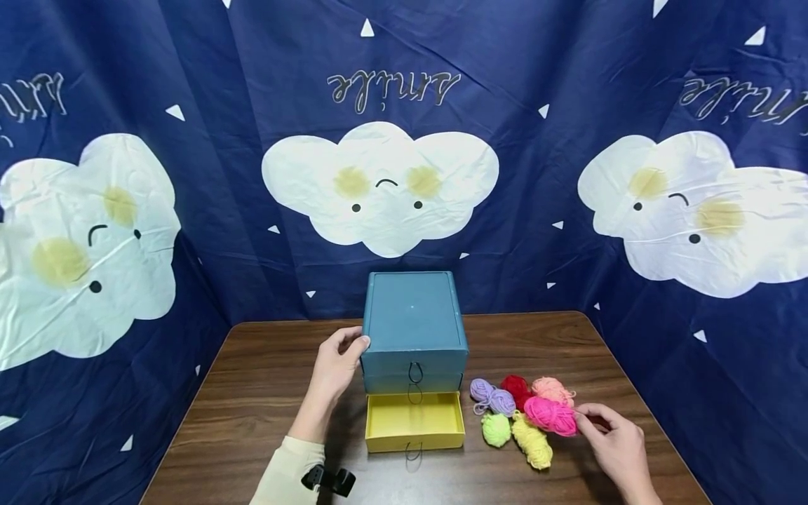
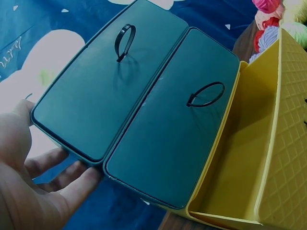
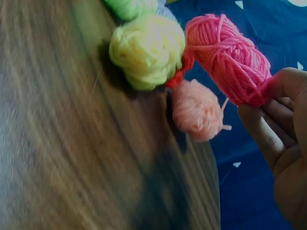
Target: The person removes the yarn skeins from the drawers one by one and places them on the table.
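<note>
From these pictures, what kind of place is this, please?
Probably a staged recording booth, not a lived-in room: a cloud-print backdrop cloth hangs around one small wooden table, which holds only a teal drawer box and yarn balls.

The right hand (image 3: 283, 143) pinched the end of the hot pink yarn (image 3: 228, 57) with its fingertips (image 3: 280, 84), while yellow yarn (image 3: 146, 48) and peach yarn (image 3: 196, 110) lay just beside it on the wooden worktop (image 3: 72, 143)

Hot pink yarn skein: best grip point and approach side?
Probably pinch the hot pink yarn skein at its right end, coming from the right, where the right hand already is. Other balls crowd its left and rear; the right end is free.
</note>
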The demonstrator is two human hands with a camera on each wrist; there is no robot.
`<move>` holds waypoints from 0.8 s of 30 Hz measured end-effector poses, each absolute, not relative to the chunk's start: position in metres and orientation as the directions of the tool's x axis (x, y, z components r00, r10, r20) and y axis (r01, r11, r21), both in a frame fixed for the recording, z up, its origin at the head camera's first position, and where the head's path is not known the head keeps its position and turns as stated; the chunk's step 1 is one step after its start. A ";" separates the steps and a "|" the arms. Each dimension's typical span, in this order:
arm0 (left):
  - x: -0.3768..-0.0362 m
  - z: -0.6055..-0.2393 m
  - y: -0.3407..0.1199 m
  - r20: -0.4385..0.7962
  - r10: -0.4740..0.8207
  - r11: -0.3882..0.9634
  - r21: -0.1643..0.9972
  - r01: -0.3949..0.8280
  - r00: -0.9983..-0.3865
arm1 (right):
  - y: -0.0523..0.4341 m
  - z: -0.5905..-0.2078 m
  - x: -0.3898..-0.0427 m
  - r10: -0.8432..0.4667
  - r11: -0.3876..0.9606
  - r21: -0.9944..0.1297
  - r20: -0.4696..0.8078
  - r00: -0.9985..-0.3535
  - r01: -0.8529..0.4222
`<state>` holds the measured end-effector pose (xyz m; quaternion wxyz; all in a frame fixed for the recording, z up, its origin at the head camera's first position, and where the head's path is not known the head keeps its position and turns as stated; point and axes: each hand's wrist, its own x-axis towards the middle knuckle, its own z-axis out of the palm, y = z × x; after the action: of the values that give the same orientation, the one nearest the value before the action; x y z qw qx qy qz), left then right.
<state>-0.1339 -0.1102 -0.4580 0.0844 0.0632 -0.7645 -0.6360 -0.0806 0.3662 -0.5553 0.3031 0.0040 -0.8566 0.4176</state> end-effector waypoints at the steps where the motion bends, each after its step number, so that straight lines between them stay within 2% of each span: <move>1: -0.134 -0.457 -0.110 0.044 -0.206 0.186 0.982 0.005 -0.978 | 0.368 -0.557 -0.080 0.257 0.655 -0.713 0.520 -0.814 -0.249; 12: -0.134 -0.456 -0.110 0.045 -0.197 0.168 0.986 0.012 -0.979 | 0.385 -0.577 -0.070 0.350 0.691 -0.714 0.472 -0.809 -0.117; 24: -0.128 -0.448 -0.108 0.056 -0.194 0.171 0.985 0.022 -0.979 | 0.396 -0.603 -0.065 0.362 0.731 -0.681 0.439 -0.823 -0.042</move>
<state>-0.1284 -0.1082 -0.4484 0.0844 0.0565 -0.7606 -0.6412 -0.0649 0.3958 -0.6030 0.2837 -0.0903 -0.8860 0.3556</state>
